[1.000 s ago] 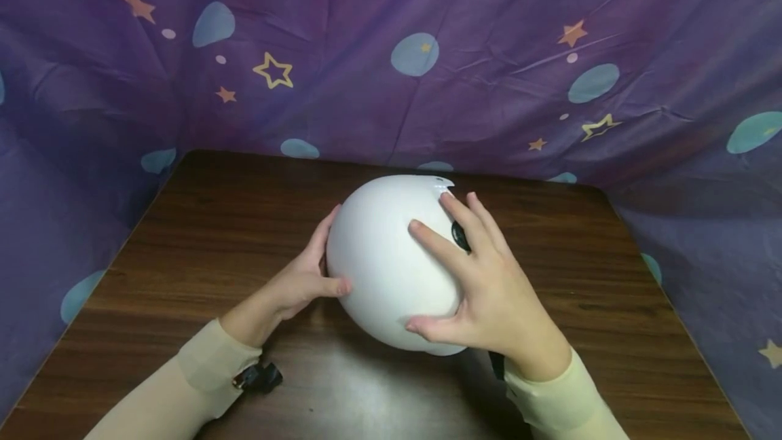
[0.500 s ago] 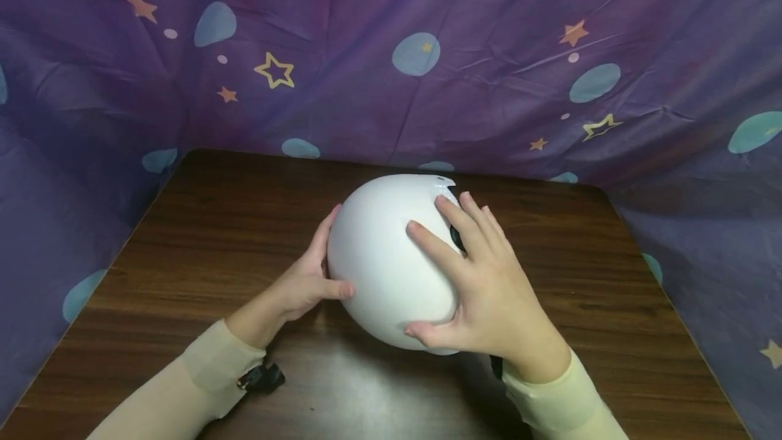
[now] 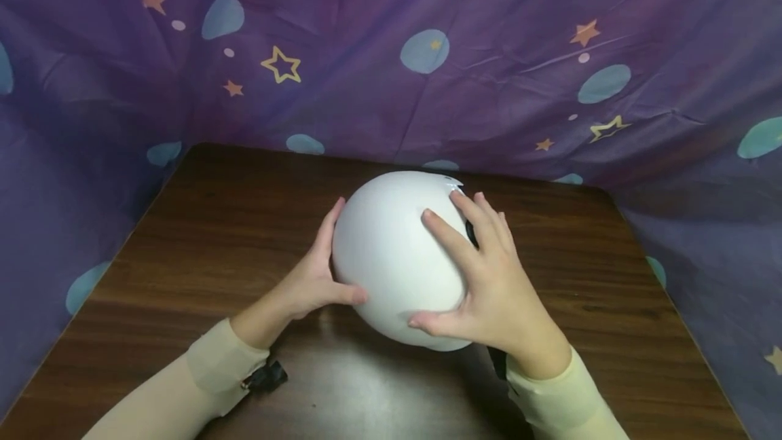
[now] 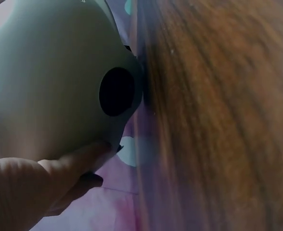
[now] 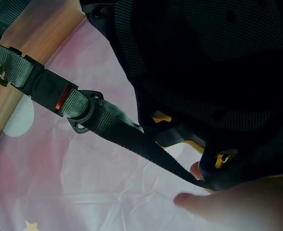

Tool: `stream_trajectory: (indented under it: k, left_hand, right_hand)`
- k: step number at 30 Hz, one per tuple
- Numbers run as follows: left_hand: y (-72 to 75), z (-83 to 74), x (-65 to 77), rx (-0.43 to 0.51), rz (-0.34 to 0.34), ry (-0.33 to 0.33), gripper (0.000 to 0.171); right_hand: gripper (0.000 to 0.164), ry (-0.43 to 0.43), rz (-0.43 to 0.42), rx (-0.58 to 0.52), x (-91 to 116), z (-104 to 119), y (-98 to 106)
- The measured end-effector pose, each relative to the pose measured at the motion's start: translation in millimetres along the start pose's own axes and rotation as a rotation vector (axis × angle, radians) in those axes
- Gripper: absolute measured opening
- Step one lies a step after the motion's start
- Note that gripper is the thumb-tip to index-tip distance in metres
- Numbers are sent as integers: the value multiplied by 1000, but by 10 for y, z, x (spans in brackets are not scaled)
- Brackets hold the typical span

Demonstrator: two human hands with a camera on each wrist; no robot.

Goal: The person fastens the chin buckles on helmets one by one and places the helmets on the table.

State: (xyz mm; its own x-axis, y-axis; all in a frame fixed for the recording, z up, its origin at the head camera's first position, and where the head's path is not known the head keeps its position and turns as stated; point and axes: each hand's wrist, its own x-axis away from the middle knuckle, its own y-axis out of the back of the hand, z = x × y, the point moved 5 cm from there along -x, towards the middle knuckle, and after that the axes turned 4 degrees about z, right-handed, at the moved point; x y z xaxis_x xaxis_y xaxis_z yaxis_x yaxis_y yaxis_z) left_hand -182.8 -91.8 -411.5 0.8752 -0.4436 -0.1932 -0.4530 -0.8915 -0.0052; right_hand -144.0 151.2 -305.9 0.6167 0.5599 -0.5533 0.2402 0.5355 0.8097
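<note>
A smooth white helmet [image 3: 397, 257] is held on its side over the middle of the table, its shell toward me. My left hand [image 3: 311, 277] grips its left side, thumb on the near face and fingers round the back. My right hand [image 3: 495, 284] holds the right side near the rim, fingers spread. The left wrist view shows a dark round opening [image 4: 117, 91] in the shell. In the right wrist view are the black lining [image 5: 204, 62] and a webbing chin strap [image 5: 132, 139] with its black buckle [image 5: 47, 89] fastened. I cannot tell whether the helmet touches the table.
The dark wood-grain table [image 3: 214, 236] extends around the helmet on all sides. A purple curtain [image 3: 342, 87] printed with stars and blue spots hangs behind it and along both sides. A black device [image 3: 265, 377] sits at the left wrist.
The head view has shifted slightly. The helmet and both hands appear a little further right and up in it, with the hold on the helmet nearly the same.
</note>
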Motion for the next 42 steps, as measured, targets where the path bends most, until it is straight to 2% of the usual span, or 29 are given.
stream_trajectory:
  k: [3,7,12,16,23,28,33,38,42]
  left_hand:
    - [5,-40,4,-67,-16,-16,157]
    - [4,-85,17,-170,-39,-23,157]
    - [11,-132,34,-262,-48,-46,152]
    - [27,-182,43,-297,-47,-64,144]
    - [51,-230,50,-346,-55,-72,138]
    - [28,-257,52,-406,-43,-66,147]
    - [-27,-256,64,-522,-29,-42,157]
    - [-58,-282,74,-604,-49,-79,152]
    - [-49,-292,70,-628,-69,-96,146]
  right_hand:
    - [117,-51,26,5,16,-29,-28]
    - [121,-77,29,-1,15,-41,-54]
    - [120,-165,18,-113,25,-73,-77]
    - [123,-243,18,-176,41,-94,-99]
    - [132,-324,42,-175,53,-102,-132]
    - [138,-379,101,-169,65,-114,-156]
    - [147,-426,189,-197,89,-167,-230]
    - [160,-473,296,-193,120,-214,-345]
    - [161,-513,360,-219,144,-269,-429]
